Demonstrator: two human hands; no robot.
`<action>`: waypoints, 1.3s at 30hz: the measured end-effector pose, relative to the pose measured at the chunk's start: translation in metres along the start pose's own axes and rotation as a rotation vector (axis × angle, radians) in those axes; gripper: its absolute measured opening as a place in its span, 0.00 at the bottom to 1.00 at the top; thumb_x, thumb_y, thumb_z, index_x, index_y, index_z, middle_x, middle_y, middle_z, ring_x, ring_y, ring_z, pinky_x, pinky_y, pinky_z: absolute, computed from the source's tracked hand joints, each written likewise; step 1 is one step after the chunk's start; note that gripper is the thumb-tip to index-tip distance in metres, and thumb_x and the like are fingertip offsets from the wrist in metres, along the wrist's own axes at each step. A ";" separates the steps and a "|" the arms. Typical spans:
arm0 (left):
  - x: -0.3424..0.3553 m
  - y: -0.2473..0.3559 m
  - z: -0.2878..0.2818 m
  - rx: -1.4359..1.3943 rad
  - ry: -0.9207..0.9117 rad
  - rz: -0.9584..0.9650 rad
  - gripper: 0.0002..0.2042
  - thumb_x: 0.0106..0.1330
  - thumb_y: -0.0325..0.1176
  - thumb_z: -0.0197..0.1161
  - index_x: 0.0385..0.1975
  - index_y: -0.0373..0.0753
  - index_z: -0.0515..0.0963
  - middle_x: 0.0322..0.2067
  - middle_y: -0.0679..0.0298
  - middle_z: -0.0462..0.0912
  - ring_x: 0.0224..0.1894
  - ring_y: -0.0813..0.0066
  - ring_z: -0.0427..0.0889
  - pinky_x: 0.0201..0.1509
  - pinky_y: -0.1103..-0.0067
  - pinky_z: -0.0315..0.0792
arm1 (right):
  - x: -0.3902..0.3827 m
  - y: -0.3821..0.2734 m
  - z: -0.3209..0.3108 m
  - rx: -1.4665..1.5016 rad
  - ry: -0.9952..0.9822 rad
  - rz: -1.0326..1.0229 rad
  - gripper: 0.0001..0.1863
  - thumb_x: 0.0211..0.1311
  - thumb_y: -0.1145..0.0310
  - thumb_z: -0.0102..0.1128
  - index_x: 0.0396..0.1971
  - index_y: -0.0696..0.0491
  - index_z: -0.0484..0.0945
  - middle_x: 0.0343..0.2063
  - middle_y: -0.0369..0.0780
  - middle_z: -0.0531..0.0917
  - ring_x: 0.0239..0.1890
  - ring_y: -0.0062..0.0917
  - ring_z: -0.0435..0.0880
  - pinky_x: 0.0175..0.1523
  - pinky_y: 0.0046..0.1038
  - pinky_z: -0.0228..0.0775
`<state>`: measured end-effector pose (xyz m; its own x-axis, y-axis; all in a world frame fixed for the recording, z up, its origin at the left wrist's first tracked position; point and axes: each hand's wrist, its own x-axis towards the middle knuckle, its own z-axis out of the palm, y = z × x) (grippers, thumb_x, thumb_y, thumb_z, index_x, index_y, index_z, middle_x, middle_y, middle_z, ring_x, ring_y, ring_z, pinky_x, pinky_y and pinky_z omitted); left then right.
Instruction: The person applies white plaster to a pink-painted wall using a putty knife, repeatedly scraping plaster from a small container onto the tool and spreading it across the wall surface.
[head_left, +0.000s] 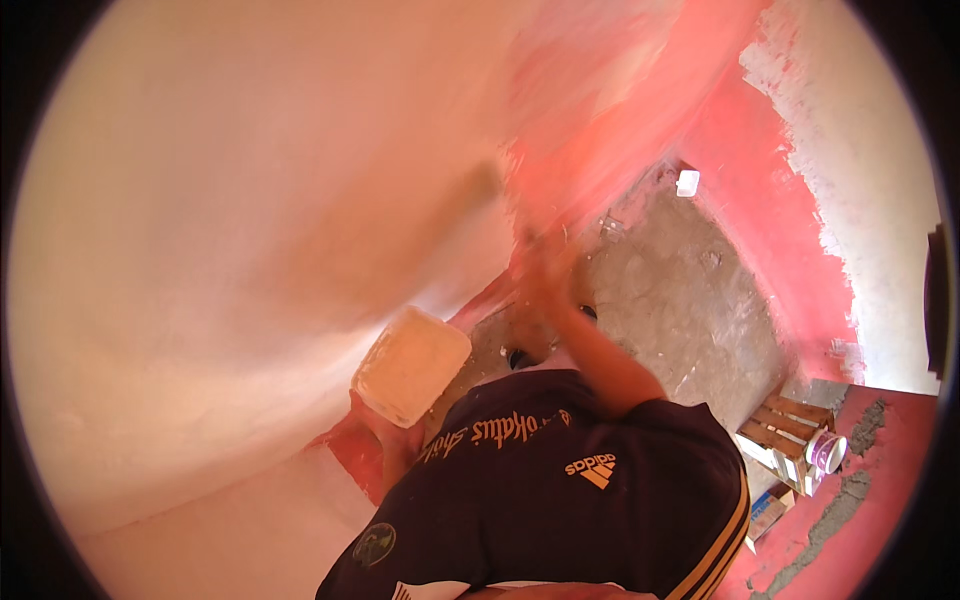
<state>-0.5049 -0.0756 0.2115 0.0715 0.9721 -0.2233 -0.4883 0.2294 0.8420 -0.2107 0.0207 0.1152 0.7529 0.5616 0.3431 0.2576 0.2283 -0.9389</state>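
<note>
My left hand [402, 438] is mostly hidden below a pale, rounded rectangular plastic tub [412, 366], which it holds up close to the wall. Whether the cream-orange face is its inside or its underside is hard to tell. My right hand [545, 258] is stretched out against the wall, smeared by motion. Its fingers and anything in them cannot be made out. Wet-looking pink paint [580, 150] covers the wall around and beyond that hand, with a ragged edge against the cream wall [300, 180] on the left.
A grey, stained floor [690, 290] lies to the right, with a small white container [687, 183] in the far corner. A wooden crate [785, 430] stands at the right, a white-and-purple bucket [826, 452] beside it and a carton [768, 515] nearer. The right wall [750, 170] is partly pink.
</note>
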 end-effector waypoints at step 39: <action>0.014 -0.015 -0.058 0.568 -0.097 0.263 0.28 0.67 0.35 0.68 0.63 0.33 0.64 0.58 0.52 0.74 0.61 0.71 0.73 0.62 0.73 0.71 | -0.057 -0.031 0.018 -0.285 -0.375 -0.389 0.19 0.72 0.73 0.50 0.60 0.58 0.77 0.39 0.47 0.86 0.42 0.31 0.83 0.50 0.33 0.74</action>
<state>-0.5468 -0.0683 0.1671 0.1036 0.9934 0.0495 0.0361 -0.0535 0.9979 -0.2726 -0.0041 0.1255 0.3201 0.7332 0.5999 0.6615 0.2803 -0.6956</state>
